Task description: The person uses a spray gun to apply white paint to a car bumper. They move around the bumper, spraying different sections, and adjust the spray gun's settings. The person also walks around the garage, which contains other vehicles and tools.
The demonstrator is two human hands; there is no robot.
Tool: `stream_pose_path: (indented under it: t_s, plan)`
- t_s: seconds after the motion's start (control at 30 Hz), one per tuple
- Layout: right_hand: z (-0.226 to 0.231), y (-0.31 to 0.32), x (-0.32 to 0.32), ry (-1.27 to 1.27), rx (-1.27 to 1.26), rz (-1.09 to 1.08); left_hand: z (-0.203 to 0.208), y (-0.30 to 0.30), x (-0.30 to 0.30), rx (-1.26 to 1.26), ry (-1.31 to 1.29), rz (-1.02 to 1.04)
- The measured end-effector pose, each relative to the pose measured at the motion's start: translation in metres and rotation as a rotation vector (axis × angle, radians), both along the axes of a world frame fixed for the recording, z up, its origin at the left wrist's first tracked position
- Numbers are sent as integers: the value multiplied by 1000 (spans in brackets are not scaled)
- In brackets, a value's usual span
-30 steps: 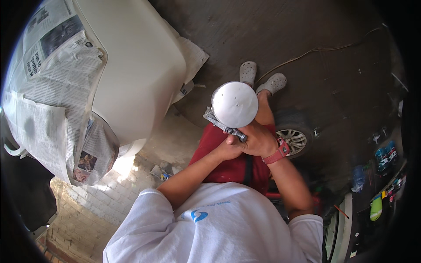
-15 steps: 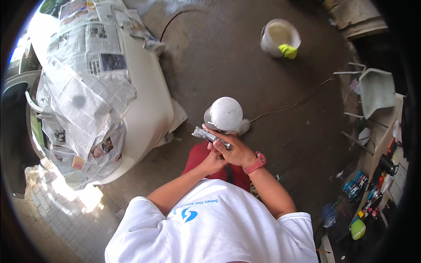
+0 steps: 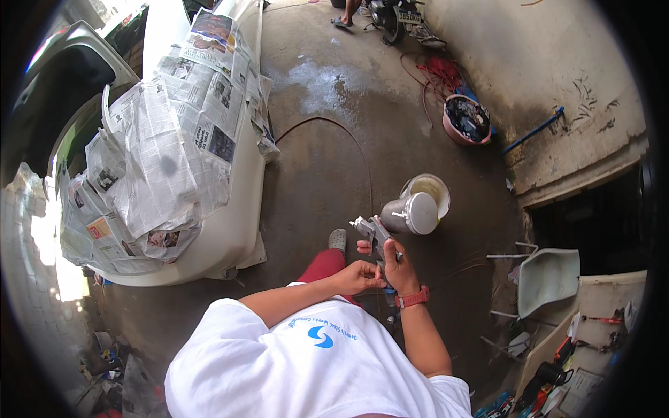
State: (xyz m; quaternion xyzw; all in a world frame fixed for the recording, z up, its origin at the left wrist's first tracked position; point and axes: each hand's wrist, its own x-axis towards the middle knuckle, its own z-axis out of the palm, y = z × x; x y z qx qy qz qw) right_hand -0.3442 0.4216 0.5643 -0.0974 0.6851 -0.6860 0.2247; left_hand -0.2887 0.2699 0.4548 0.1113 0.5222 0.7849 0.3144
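1. Head view, centre: the right hand [image 3: 398, 263] has its grip wrapped around the handle of a grey spray gun [image 3: 373, 233], holding it up in front of the person's chest, above the concrete floor [image 3: 327, 160]. A red wristband [image 3: 412, 298] sits on that wrist.
2. The gun's pale grey cup [image 3: 411, 212] points away from the person, to the upper right, its round lid facing the camera; it overlaps a cream bucket [image 3: 431, 189] standing on the floor behind it.
3. The left hand [image 3: 359, 276] lies just beside the right, at the base of the gun's handle, fingers curled narrowly; whether they pinch anything cannot be told.
4. Head view, left: a white car [image 3: 230, 230] stands masked with sheets of newspaper [image 3: 167, 153], well apart from the hands.
5. Head view, right: a pink basin [image 3: 465, 120] of dark items sits near the wall, and a pale green plastic chair [image 3: 547, 279] stands to the person's right.
6. Below the hands show red trousers [image 3: 322, 268] and a grey shoe [image 3: 337, 240].
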Motion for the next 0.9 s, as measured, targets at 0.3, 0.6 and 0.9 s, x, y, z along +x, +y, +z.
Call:
stream_pose_path:
  t_s: [0.3,0.6,0.9]
  plan:
    - [-41,64,-192,-115,110,-92,-7,-13,-218,-498,242,-285]
    - [-56,140,-356,-2,211,-469,28,-110,-440,-1153,302,-75]
    - [-85,178,-572,-69,110,-532,-119,-190,-536,-1258,-410,414]
